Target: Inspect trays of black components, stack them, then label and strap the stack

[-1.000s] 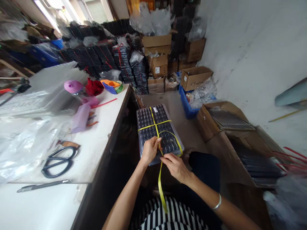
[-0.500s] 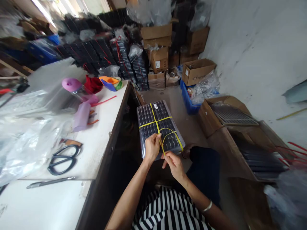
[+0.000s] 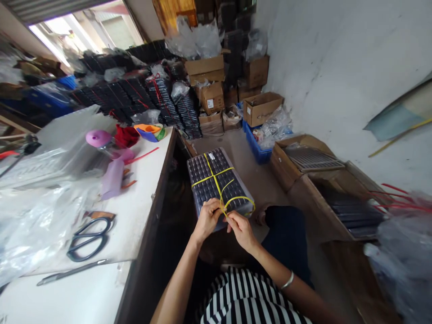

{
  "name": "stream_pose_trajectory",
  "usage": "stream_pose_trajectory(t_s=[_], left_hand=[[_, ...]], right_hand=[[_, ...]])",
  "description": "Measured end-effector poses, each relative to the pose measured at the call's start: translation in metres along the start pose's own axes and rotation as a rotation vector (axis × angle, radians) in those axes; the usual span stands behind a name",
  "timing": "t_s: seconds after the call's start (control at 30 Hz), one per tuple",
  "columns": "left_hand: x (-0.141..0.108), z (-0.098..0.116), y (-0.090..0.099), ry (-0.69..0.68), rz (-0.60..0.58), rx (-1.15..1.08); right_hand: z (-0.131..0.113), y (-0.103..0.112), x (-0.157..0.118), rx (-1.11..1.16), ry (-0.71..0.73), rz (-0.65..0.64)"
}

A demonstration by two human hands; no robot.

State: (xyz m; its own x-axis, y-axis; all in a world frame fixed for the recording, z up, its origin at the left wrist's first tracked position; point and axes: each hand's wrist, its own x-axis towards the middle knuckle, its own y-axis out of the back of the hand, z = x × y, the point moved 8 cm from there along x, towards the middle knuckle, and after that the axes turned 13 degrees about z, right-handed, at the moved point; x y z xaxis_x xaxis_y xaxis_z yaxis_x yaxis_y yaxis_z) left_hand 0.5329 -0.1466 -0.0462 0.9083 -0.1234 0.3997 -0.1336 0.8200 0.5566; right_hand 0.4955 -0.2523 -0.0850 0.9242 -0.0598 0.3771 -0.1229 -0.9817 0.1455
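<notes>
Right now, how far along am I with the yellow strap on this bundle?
Looks done: the yellow strap is around the bundle, crossing on top. In hand: your left hand and right hand pinch the strap together near the bundle's near edge. Apparently left: securing and tightening it, since a loop stands open and a loose end sticks up. I can't tell whether a knot is started.

Pale scuffed wall, grey floor, white-topped table, bright window at the back

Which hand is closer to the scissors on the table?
Left: the left hand pinches the yellow strap, rightward of the scissors; the right hand is farther right.
</notes>
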Motion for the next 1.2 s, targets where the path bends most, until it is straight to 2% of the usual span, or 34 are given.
stream_pose_trajectory(t_s=[0.13,0.23,0.33,0.43,0.63,0.83,0.93,1.2], left_hand=[[0.010,0.004,-0.003,-0.066,-0.140,-0.007],[0.012,0.007,-0.005,-0.093,-0.175,0.013],[0.008,0.013,-0.006,-0.113,-0.178,0.030],[0.001,0.018,-0.006,-0.128,-0.171,0.027],[-0.005,0.011,-0.003,-0.079,-0.058,0.007],[0.000,0.014,-0.004,-0.107,-0.089,-0.034],[0.003,0.016,-0.003,-0.112,-0.096,-0.056],[0.003,0.012,-0.003,-0.105,-0.099,-0.071]], right_hand=[[-0.012,0.002,0.004,-0.095,0.088,0.053],[-0.022,0.007,0.009,-0.189,0.180,0.075],[-0.026,0.011,0.016,-0.311,0.217,0.056],[-0.021,0.014,0.026,-0.451,0.175,0.048],[-0.009,0.008,0.042,-0.607,0.080,0.002],[-0.024,0.007,0.030,-0.581,0.139,-0.074],[-0.026,0.007,0.021,-0.557,0.142,-0.069],[-0.017,0.009,0.018,-0.330,-0.041,0.030]])
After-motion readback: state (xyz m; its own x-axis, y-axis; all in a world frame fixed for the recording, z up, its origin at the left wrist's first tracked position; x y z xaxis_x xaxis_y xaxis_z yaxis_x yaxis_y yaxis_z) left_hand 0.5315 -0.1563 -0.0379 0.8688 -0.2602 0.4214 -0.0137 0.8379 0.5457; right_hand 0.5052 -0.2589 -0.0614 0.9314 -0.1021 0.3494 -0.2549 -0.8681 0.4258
